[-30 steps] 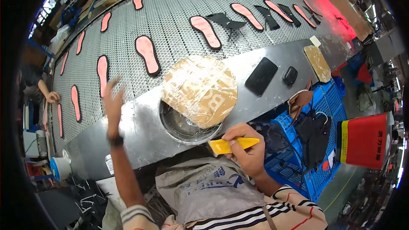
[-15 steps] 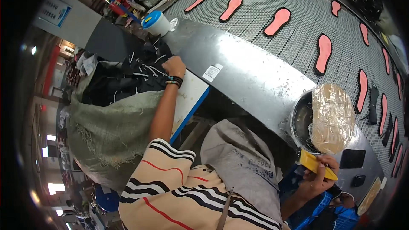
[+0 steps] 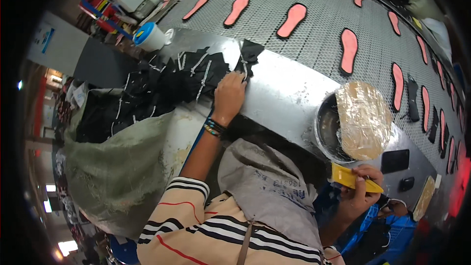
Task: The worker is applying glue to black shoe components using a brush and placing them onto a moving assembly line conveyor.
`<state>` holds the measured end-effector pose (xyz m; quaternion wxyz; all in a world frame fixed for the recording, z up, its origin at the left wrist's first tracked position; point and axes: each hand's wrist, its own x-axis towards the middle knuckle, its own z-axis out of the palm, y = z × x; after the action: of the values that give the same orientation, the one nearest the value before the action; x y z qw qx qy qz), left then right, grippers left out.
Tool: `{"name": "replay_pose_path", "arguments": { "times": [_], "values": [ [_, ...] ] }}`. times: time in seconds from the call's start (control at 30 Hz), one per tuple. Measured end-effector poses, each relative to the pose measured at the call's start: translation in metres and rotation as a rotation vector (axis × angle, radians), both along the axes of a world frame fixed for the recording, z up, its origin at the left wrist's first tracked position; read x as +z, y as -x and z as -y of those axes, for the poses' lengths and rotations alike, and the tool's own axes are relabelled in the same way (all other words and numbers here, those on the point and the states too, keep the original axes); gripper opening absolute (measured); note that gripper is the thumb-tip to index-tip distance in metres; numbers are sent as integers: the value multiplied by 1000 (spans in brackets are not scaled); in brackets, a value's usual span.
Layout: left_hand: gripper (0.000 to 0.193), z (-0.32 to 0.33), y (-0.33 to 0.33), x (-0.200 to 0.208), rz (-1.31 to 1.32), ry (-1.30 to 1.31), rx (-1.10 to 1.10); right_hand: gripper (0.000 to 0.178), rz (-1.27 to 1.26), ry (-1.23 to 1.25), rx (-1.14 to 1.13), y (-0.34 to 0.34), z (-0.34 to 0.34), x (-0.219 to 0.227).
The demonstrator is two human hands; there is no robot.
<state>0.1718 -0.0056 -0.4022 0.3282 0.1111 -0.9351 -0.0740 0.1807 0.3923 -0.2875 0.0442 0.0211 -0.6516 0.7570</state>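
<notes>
My left hand (image 3: 229,95) is closed on the edge of a black fabric piece (image 3: 250,55) with a whitish seam, over the metal table. A strung-out heap of similar black pieces (image 3: 169,76) runs from beside this hand back into the open greenish sack (image 3: 113,172) at the left. My right hand (image 3: 360,191) grips a yellow-handled brush (image 3: 347,176), its dark end pointing left. Just beyond the brush stands a round metal bowl (image 3: 321,132), partly covered by a tape-wrapped brown board (image 3: 365,120).
Pink insoles with black rims (image 3: 293,20) lie spaced out on the mesh conveyor (image 3: 267,34) beyond the metal table (image 3: 289,86). A white tub with a blue lid (image 3: 149,37) stands far left. A black phone (image 3: 395,161) and a blue crate (image 3: 400,240) are at right.
My left hand has moved right from the sack onto the metal table, drawing black pieces along with it. My right hand still holds the brush. The whole view has shifted slightly.
</notes>
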Motion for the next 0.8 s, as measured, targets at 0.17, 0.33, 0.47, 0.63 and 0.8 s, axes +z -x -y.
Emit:
{"name": "replay_pose_path", "arguments": {
  "times": [0.17,0.33,0.47,0.63,0.8],
  "values": [
    [42,13,25,45,261,-162,-91,6,-10,62,-40,-5,2,-3],
    [57,35,88,51,654,24,290,8,-17,67,15,-10,6,-1],
    [45,75,80,47,421,-383,143,13,-51,28,-39,-21,17,4],
    [34,22,52,126,-174,-1696,-456,19,2,141,-70,-6,7,-4],
    [39,-104,-1,154,-320,-1809,-412,40,258,27,480,21,52,22]
  ]
}}
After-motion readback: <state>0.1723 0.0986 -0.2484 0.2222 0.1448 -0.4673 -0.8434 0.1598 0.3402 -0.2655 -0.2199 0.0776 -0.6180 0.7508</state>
